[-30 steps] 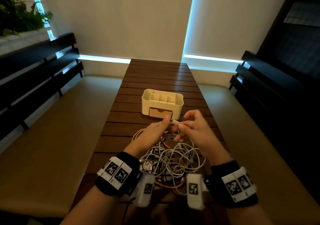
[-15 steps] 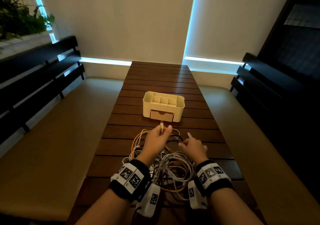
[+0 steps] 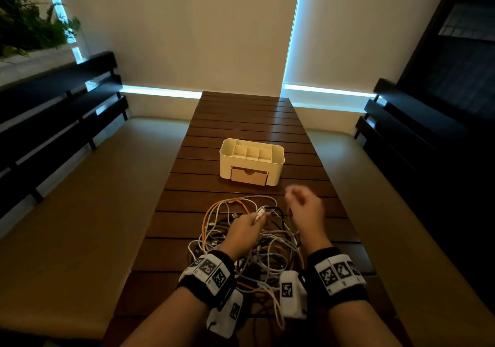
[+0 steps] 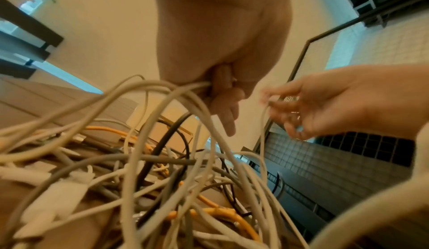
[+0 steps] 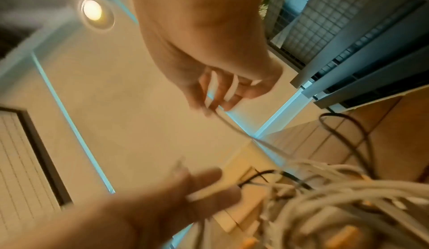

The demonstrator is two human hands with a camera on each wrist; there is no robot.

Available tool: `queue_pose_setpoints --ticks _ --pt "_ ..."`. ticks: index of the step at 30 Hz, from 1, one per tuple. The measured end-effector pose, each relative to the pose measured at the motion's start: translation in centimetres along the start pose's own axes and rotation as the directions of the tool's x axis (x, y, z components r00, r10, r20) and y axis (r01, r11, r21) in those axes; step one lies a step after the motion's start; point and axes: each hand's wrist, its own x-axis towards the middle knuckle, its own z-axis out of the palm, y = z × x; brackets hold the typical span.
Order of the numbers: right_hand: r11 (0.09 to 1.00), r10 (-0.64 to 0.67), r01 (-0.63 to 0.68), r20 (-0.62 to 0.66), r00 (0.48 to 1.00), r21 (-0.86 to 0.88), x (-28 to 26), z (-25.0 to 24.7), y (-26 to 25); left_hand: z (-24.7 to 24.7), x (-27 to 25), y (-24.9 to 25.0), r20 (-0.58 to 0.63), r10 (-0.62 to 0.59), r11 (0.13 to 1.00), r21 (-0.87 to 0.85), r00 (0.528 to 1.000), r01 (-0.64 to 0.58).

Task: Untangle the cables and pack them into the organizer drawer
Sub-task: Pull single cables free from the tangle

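A tangle of white, grey, orange and black cables [image 3: 249, 242] lies on the slatted wooden table [image 3: 241, 121], in front of the cream organizer [image 3: 251, 159]. Its small drawer [image 3: 249, 176] is closed. My left hand [image 3: 257, 217] is low over the pile and pinches a white cable by its connector [image 3: 261, 213]; the left wrist view shows the left hand [image 4: 223, 95] curled round that white cable [image 4: 192, 87]. To the right and higher, my blurred right hand [image 3: 294, 199] pinches a thin white cable [image 5: 232, 126] that runs down into the pile.
Cushioned benches [image 3: 80, 199] with dark slatted backs run along both sides of the table. A plant [image 3: 24, 25] stands at the far left. Bare table boards show beyond the organizer and to the left of the cable pile.
My right hand has risen off the pile and moved forward to the right with a thin cable. My left hand has lowered and drawn back a little, still holding the white connector.
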Motion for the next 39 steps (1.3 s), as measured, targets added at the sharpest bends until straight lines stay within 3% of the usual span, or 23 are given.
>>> queue_pose_setpoints --ticks 2,3,5,7,9,11,13,18,22,30,33,36,37,39 --pt "0.900 -0.120 0.217 -0.265 0.957 0.377 0.0 -1.6 -3.0 0.0 0.1 -0.3 0.039 -0.023 0.999 0.023 0.999 0.022" --pt "0.831 -0.157 0.313 -0.346 0.925 0.459 0.1 -2.6 -4.5 0.1 0.1 -0.5 0.053 -0.034 0.999 0.023 0.998 0.033" --pt "0.758 -0.220 0.393 -0.364 0.905 0.520 0.3 -3.8 -6.7 0.2 0.0 -0.7 0.022 -0.016 0.999 -0.051 1.000 0.017" --pt "0.814 -0.241 0.316 -0.211 0.947 0.487 0.4 -3.6 -7.0 0.1 -0.1 -0.5 -0.064 0.006 0.979 -0.204 0.998 -0.019" --pt "0.941 -0.174 0.163 0.008 0.985 0.296 0.3 -2.1 -5.7 -0.1 -0.1 0.4 -0.157 0.030 0.945 -0.318 0.987 -0.079" --pt "0.970 -0.070 0.018 0.205 0.976 0.243 -0.6 -0.3 -4.1 -0.2 -0.2 1.8 -0.184 0.072 0.909 -0.393 0.980 -0.140" --pt "0.949 -0.038 -0.061 0.301 0.953 0.310 -1.7 1.1 -3.1 -0.3 -0.5 3.1 -0.151 0.088 0.860 -0.487 0.985 -0.151" --pt "0.960 -0.087 0.028 0.202 0.976 0.278 -2.0 1.5 -2.4 -0.5 -0.7 3.6 -0.002 0.026 0.724 -0.690 1.000 -0.020" --pt "0.985 -0.153 0.124 0.286 0.946 0.119 -1.6 0.7 -2.4 -0.7 -0.4 3.4 0.038 0.007 0.683 -0.730 0.999 0.022" --pt "0.975 -0.173 0.114 0.332 0.927 0.189 -1.3 -0.1 -2.0 -1.0 -0.8 4.1 0.060 0.019 0.596 -0.802 0.998 0.037" --pt "0.986 -0.156 0.107 0.494 0.856 0.125 -1.4 -0.3 -1.8 -1.5 -0.9 4.6 -0.026 0.000 0.520 -0.854 1.000 -0.022" --pt "0.986 -0.074 0.155 0.654 0.753 -0.067 -0.8 -1.5 0.0 -4.2 -0.7 5.0 -0.169 -0.051 0.213 -0.965 0.984 -0.155" --pt "0.986 -0.025 0.133 0.689 0.724 -0.104 -0.5 -2.2 0.8 -5.5 -0.6 4.9 -0.217 -0.074 0.164 -0.965 0.973 -0.203" --pt "0.982 0.045 0.100 0.714 0.699 -0.159 0.4 -3.7 2.3 -7.6 -0.5 4.3 -0.269 -0.094 0.210 -0.946 0.958 -0.245"
